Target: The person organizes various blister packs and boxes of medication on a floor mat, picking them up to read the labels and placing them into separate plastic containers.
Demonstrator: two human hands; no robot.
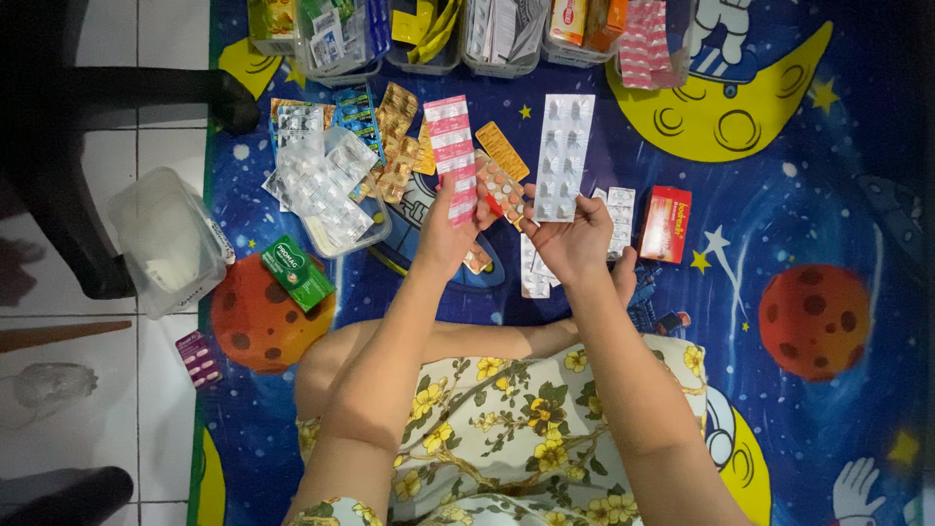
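Note:
My left hand (446,234) holds a pink and white blister strip (452,156) upright by its lower end. In my right hand (572,237) is a silver blister sheet of white tablets (564,156), also gripped at the bottom. Between the two lies an orange blister strip (503,185) on the mat. More white blister sheets (620,216) lie beside my right hand. I sit cross-legged in a floral garment on a blue space-themed mat (779,195).
A clear tub of silver blister packs (326,190) sits left of my hands, with gold and blue strips (385,131) behind it. Clear bins of medicine (438,34) line the far edge. A red box (666,224), a green box (297,272) and an empty tub (166,239) lie around.

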